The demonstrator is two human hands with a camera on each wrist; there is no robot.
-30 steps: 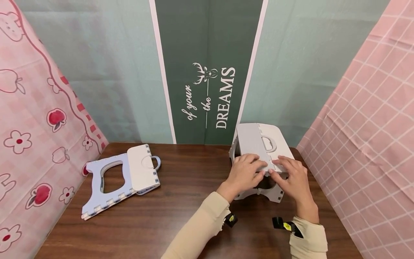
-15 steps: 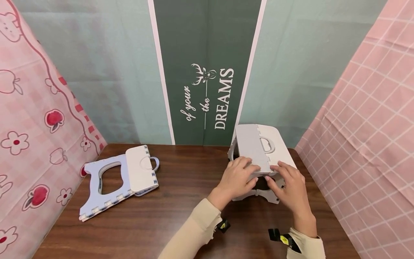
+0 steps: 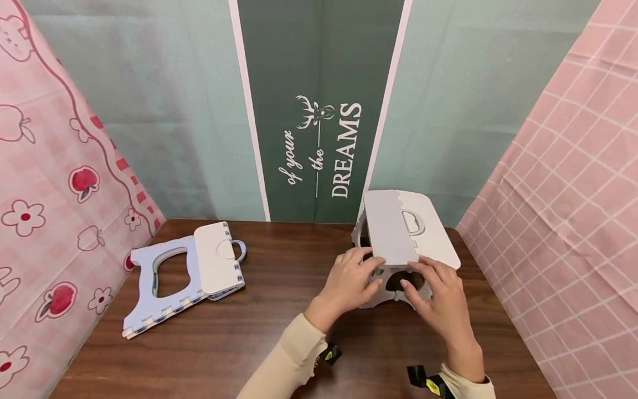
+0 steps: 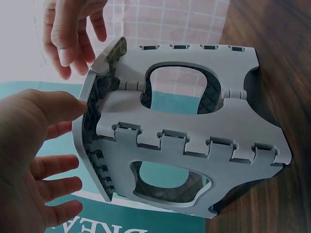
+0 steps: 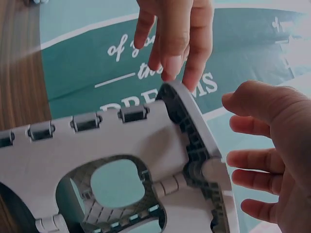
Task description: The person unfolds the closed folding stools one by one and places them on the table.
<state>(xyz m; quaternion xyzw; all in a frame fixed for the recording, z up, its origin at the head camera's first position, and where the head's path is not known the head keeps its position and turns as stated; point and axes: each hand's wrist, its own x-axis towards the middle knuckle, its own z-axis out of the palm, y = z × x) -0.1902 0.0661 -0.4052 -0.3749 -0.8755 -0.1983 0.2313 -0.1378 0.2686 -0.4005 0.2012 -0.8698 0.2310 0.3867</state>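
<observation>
A grey and white folding step stool (image 3: 391,233) stands unfolded on its legs at the back right, its seat flat and the small carry handle (image 3: 413,223) lying within the top. My left hand (image 3: 349,280) is at the seat's front left corner, fingers loosely bent. In the left wrist view, its thumb (image 4: 63,104) reaches the seat's edge. Beside the front right corner is my right hand (image 3: 441,296), fingertips right at the rim and thumb apart below it. The right wrist view shows the right fingers (image 5: 257,177) spread above the seat, gripping nothing.
Another step stool (image 3: 219,257), pale blue and white, lies folded flat at the left of the brown wooden table (image 3: 279,310). Pink cloths (image 3: 563,183) hang at both sides, and a green curtain (image 3: 319,66) with lettering hangs behind.
Both hands have drawn back toward the front edge of the seat, the left one also moving left. More of the seat top shows. The stool stays in place.
</observation>
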